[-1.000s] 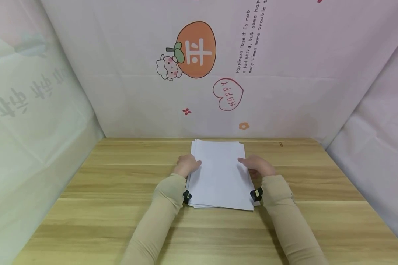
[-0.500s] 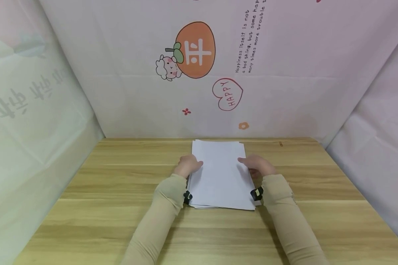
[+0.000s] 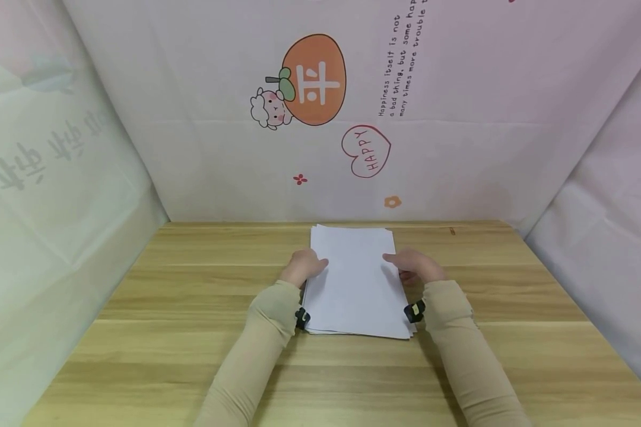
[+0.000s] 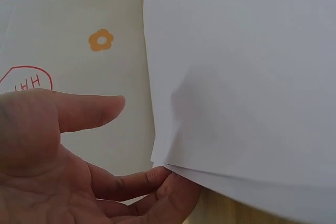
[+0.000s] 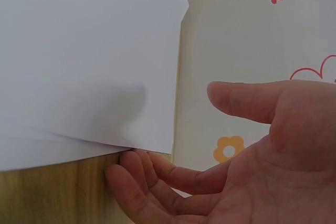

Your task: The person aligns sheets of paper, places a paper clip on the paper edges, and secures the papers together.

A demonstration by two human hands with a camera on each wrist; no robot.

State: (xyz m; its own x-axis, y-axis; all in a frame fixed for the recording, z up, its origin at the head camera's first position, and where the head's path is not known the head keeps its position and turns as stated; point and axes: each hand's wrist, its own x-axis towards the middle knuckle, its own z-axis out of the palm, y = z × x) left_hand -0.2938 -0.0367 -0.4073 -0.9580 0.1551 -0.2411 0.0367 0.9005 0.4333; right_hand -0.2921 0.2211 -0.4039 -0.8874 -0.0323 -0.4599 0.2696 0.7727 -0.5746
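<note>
A stack of white paper sheets [image 3: 358, 296] lies on the table, its edges slightly uneven at the corners. My left hand [image 3: 303, 267] is at the stack's left side, and my right hand [image 3: 418, 265] is at its right side. In the left wrist view, the left fingertips [image 4: 181, 190] touch the sheets' edge while the thumb [image 4: 94, 111] stands apart above. The right wrist view has the right fingertips [image 5: 134, 169] against the opposite edge, the thumb [image 5: 241, 98] likewise raised and spread away. Neither hand pinches the paper.
The wood-grain table [image 3: 192, 344] extends on both sides of the stack. A white printed cloth [image 3: 219, 178] hangs behind it, with more cloth on the left and right sides. Each wrist carries a small black device [image 3: 415, 311].
My left hand has shifted slightly right, and the left edges of the sheets have moved inward with it. The sheets lie a little more evenly. My right hand has barely moved.
</note>
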